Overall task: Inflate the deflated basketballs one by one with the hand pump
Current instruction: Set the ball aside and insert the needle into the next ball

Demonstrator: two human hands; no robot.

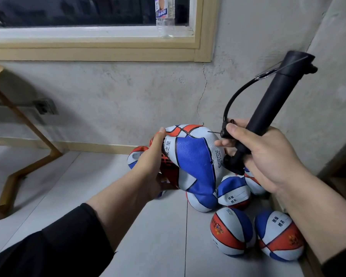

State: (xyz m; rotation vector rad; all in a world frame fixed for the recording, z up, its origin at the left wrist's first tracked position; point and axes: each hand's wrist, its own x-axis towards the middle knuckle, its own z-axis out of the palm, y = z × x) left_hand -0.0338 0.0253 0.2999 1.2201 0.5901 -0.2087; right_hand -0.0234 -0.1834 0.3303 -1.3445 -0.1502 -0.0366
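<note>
Sagging and creased, the flat ball (194, 156) hung mid-frame above the floor (88, 186), gripped at its 9 o'clock edge by the left hand (148, 168), fingers curled over the rim. At its 3 o'clock the right hand (268, 154) was wrapped round the pump (276, 104), thumb and finger pinching the needle (214, 132), whose tip sat just beside the ball. Round balls (232, 232) lay at 5 o'clock. A bottle (165, 17) stood on the sill at 12.
</note>
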